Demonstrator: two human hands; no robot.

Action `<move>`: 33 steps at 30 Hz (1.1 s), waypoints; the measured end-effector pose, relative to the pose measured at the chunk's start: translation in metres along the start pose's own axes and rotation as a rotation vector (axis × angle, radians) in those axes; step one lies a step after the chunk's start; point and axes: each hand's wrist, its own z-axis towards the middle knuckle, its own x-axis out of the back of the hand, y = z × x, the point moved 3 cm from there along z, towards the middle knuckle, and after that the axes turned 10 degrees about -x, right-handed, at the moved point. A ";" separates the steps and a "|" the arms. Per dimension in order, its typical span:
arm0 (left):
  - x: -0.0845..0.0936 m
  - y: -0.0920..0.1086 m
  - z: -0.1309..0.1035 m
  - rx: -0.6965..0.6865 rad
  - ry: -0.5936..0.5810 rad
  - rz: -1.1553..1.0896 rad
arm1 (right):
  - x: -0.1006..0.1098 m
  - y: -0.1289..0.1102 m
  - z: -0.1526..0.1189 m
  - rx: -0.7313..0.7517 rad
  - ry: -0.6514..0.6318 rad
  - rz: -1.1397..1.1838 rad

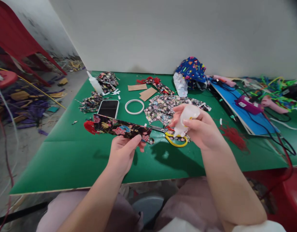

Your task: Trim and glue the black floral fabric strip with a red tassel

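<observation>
Prob halfway, pinching tasseled strip (pixel 121 129) in left hand (pixel 125 152), bottle (pixel 190 113) in right hand (pixel 201 130) mid-frame, maybe with cloth (pixel 159 108) to go.

The left forearm (pixel 94 195) slants up from the bottom edge; the left hand (pixel 124 151) pinches just below the frame's centre, thumb (pixel 135 141) on top, fingers (pixel 142 148) curled beneath. From the lower right, the right forearm (pixel 227 180) angles up leftward to the right hand (pixel 202 129), slightly higher and curled in a grip.
</observation>
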 end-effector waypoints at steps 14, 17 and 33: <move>0.000 -0.003 -0.004 0.038 -0.075 0.045 | 0.000 0.007 0.013 -0.171 0.026 0.623; 0.000 -0.005 -0.004 0.045 -0.069 0.061 | 0.000 0.009 0.015 -0.206 0.064 0.678; -0.012 -0.002 -0.013 0.055 -0.152 0.002 | -0.006 0.012 0.014 -0.331 -0.039 0.824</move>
